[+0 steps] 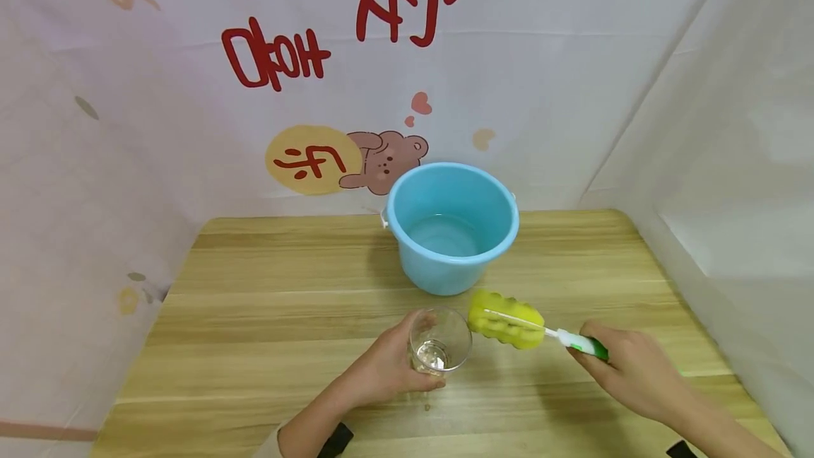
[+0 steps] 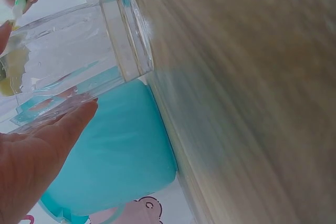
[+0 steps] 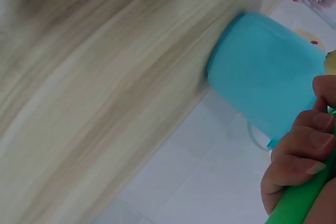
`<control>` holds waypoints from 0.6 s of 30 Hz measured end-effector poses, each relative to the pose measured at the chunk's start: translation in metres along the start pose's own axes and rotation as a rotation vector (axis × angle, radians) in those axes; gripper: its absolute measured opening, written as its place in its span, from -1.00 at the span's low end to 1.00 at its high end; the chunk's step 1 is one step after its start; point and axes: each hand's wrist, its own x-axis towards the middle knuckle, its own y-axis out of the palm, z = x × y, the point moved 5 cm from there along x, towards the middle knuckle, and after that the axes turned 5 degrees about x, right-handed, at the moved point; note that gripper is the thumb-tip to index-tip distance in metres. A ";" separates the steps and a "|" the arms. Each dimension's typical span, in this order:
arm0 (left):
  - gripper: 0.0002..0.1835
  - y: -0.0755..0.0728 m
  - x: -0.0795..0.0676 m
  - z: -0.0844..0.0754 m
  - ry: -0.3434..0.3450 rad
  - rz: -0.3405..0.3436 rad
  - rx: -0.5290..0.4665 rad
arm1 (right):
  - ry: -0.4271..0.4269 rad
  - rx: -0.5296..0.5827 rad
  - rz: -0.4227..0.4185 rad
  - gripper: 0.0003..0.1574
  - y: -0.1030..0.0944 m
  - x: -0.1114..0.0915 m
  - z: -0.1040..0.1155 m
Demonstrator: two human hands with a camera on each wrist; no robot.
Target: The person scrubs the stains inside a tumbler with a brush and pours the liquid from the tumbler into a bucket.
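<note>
In the head view, the clear glass (image 1: 443, 334) is at six o'clock from the blue bucket (image 1: 439, 274) on the wooden tabletop (image 1: 286, 302). The brush (image 1: 518, 324), with yellow wavy sponge, is just beside the glass, at three o'clock.

In the left wrist view, the glass shows a thick base; the left grip (image 2: 37, 156) is opened to its width and holds it.

In the right wrist view, the right grip (image 3: 296, 166) is closed firmly around the brush's green handle, at five o'clock from the bucket.

The glass (image 1: 440, 338) is left of the brush (image 1: 509, 322), the bucket (image 1: 444, 271) behind on the table (image 1: 273, 295).
</note>
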 end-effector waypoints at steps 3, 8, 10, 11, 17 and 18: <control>0.02 0.001 0.000 0.001 -0.008 0.001 -0.003 | 0.072 0.028 0.005 -0.54 0.001 -0.004 -0.006; 0.02 0.001 0.000 0.000 -0.014 -0.001 -0.002 | 0.180 0.069 -0.009 -0.71 -0.001 -0.010 -0.017; 0.01 0.001 -0.001 0.001 -0.024 -0.002 -0.002 | 0.207 0.083 -0.021 -0.76 -0.002 -0.012 -0.021; 0.01 0.001 -0.001 0.001 -0.028 -0.004 -0.003 | 0.221 0.093 -0.030 -0.79 -0.003 -0.013 -0.023; 0.03 0.001 -0.001 0.001 -0.030 -0.003 -0.018 | 0.322 0.128 -0.047 -0.87 -0.003 -0.021 -0.038; 0.03 0.001 -0.001 0.001 -0.028 -0.002 -0.019 | 0.337 0.126 -0.044 -0.86 -0.003 -0.023 -0.041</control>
